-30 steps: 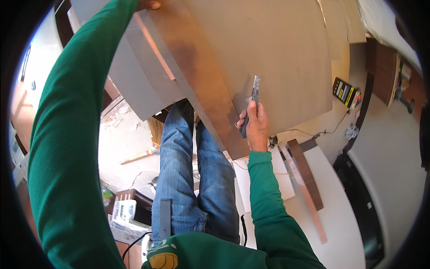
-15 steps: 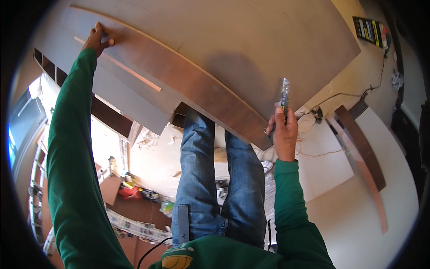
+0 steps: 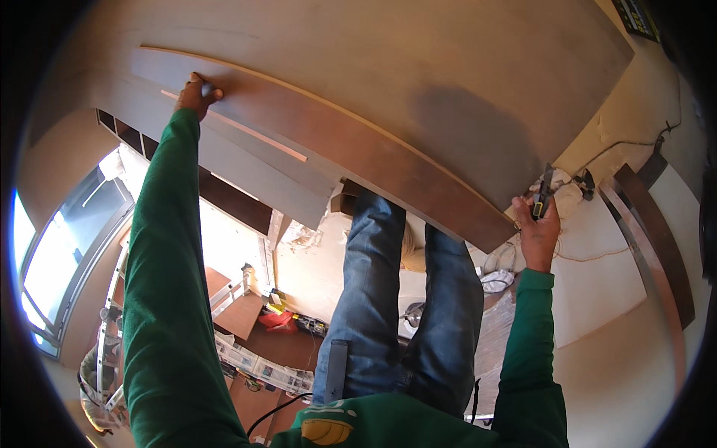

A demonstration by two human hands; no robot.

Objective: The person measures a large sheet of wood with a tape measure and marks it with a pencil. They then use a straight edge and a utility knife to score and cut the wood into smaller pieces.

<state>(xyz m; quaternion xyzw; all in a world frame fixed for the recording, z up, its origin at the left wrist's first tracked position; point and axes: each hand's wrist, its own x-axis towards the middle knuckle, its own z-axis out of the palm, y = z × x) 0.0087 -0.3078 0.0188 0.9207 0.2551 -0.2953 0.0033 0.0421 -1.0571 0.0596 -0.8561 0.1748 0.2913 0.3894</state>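
A long brown board strip [image 3: 358, 153] with a pale edge lies slantwise on a large grey-brown sheet [image 3: 478, 60]. Toward the strip's far left end, my left hand [image 3: 197, 97] rests on its face, thumb spread from the fingers. My right hand [image 3: 541, 237] is closed round a utility knife [image 3: 539, 204] just beyond the strip's right end. The knife's blade [image 3: 549, 176] points away from me, and its tip looks apart from the strip. A thin light-brown strip [image 3: 258, 136] lies nearer me, beside the board.
My jeans-clad legs [image 3: 373, 291] reach under the board. Curved brown offcuts [image 3: 665, 246] lie at right beside a white panel [image 3: 597, 276]. A cable [image 3: 624, 147] runs along the right. At lower left are a ladder [image 3: 112, 328], newspaper sheets [image 3: 261, 366] and a red bag [image 3: 278, 321].
The whole view has shifted, so the board and both hands appear farther right and lower. The knife has tipped from a raised, upright look to a more foreshortened one. My left hand stays on the board.
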